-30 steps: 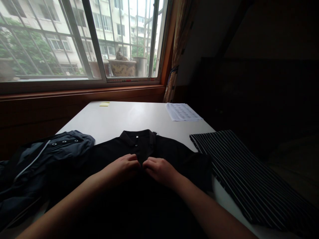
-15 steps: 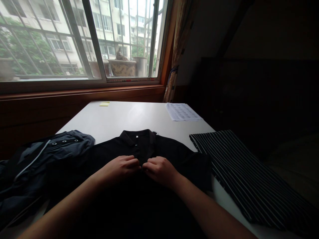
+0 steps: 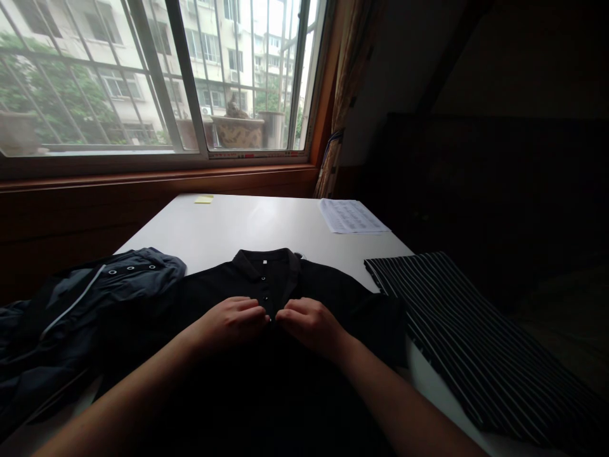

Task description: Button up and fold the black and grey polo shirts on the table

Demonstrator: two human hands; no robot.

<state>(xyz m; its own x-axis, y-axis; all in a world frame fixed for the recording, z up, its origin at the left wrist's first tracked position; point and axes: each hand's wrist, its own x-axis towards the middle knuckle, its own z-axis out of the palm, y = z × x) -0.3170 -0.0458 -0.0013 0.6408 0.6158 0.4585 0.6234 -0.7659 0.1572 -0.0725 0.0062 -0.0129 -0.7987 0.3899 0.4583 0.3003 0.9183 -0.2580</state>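
A black polo shirt (image 3: 333, 289) lies flat on the white table (image 3: 247, 222), collar away from me, small white buttons showing on its placket. My left hand (image 3: 233, 322) and my right hand (image 3: 309, 322) meet at the middle of the placket just below the collar. Both have their fingers curled and pinched on the placket's two edges, fingertips nearly touching each other.
A dark blue jacket (image 3: 80, 298) with eyelets lies crumpled at the left. A black garment with white stripes (image 3: 466, 336) hangs over the table's right edge. Printed paper (image 3: 351, 216) and a yellow sticky note (image 3: 203, 199) lie at the far side, below the window.
Both hands stay on the placket; the right hand's fingers have curled in tighter. The view has shifted slightly.
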